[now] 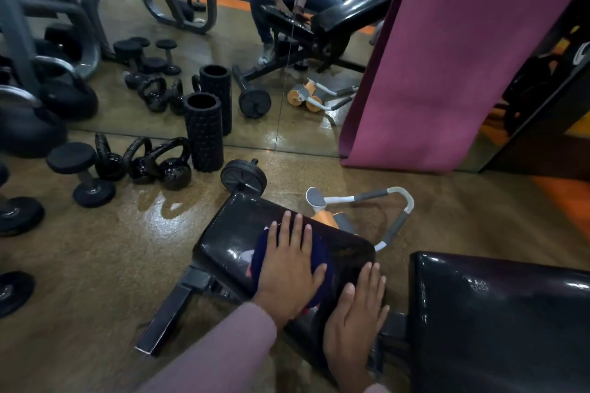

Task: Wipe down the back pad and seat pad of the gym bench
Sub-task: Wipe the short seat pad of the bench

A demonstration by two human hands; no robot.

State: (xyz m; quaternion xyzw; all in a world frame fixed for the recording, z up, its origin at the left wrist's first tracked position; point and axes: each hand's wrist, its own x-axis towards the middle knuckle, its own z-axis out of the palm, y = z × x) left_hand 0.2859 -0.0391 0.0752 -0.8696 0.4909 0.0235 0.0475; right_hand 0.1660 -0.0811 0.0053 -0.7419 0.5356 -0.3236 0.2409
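The black seat pad [236, 233] of the gym bench lies in the lower middle, glossy and tilted. A dark blue cloth [325, 262] lies on it. My left hand [289, 268] presses flat on the cloth with fingers straight and spread. My right hand [356, 319] rests flat on the seat pad's near right edge, fingers straight, holding nothing. The black back pad [498, 316] fills the lower right, next to the seat pad across a small gap.
A mirror wall [255, 25] runs ahead, reflecting me and the bench. On the floor to the left stand kettlebells [174, 166], dumbbells [79, 175], a foam roller [204, 131] and a weight plate [244, 177]. An ab roller [360, 204] lies behind the seat. A pink mat [447, 57] leans at the right.
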